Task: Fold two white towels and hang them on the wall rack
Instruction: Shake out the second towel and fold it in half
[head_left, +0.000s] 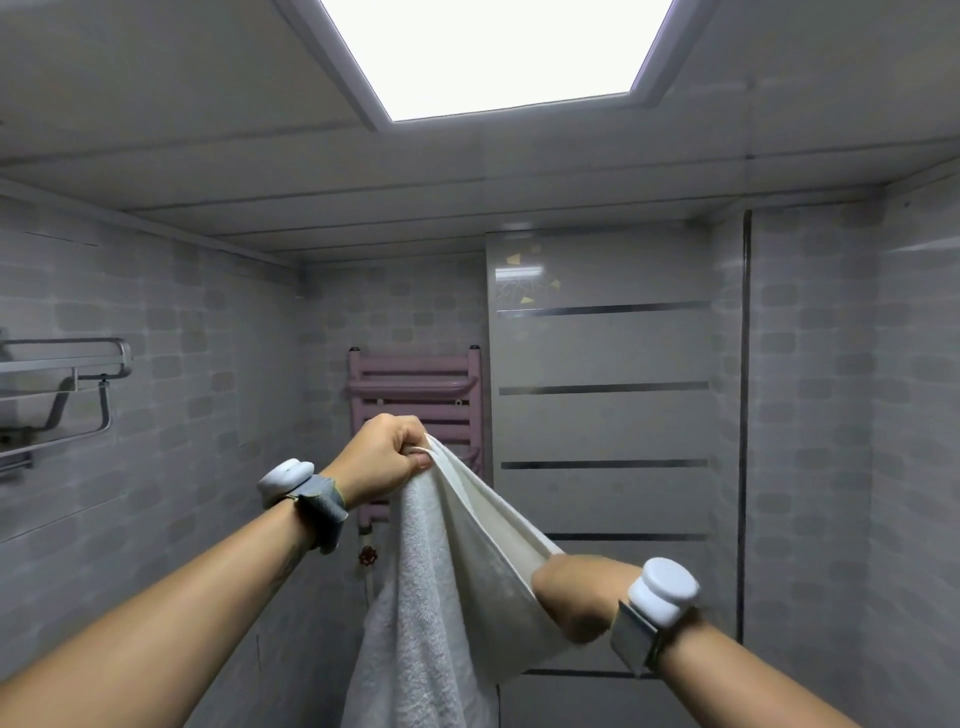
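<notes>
A white towel (436, 582) hangs in front of me. My left hand (387, 457) grips its top corner in a fist, held high. My right hand (576, 597) is lower and to the right, its fingers hidden inside the towel's fold, and the cloth stretches taut between the two hands. The rest of the towel drops out of the bottom of the view. A grey metal wall rack (67, 395) is fixed to the left wall, bare. Only one towel is in view.
A pink radiator towel rail (415, 389) stands on the far wall behind my left hand, with a red valve (367, 556) below it. A glossy white panel (602, 415) with dark stripes fills the right side. A ceiling light panel glows overhead.
</notes>
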